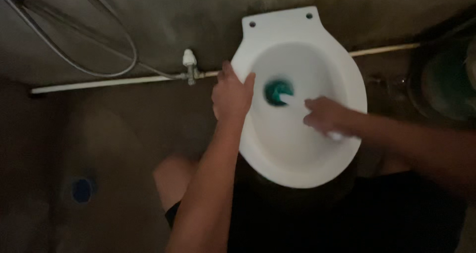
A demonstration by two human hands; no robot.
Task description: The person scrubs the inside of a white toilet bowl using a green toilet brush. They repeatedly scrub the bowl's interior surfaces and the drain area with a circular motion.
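While the left hand (232,95) clutches the toilet rim (357,92), the right hand (325,115) clasps a brush (278,93) — inside.

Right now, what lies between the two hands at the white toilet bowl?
In the head view, between the left hand on the white toilet bowl's rim and the right hand lies the teal-bristled toilet brush.

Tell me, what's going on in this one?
A person leans over a white toilet bowl in a dim room. The left hand grips the bowl's left rim, thumb inside. The right hand holds a white-handled brush whose teal head sits low in the bowl. A pipe with a valve runs along the wall behind, and a dark bucket stands to the right.
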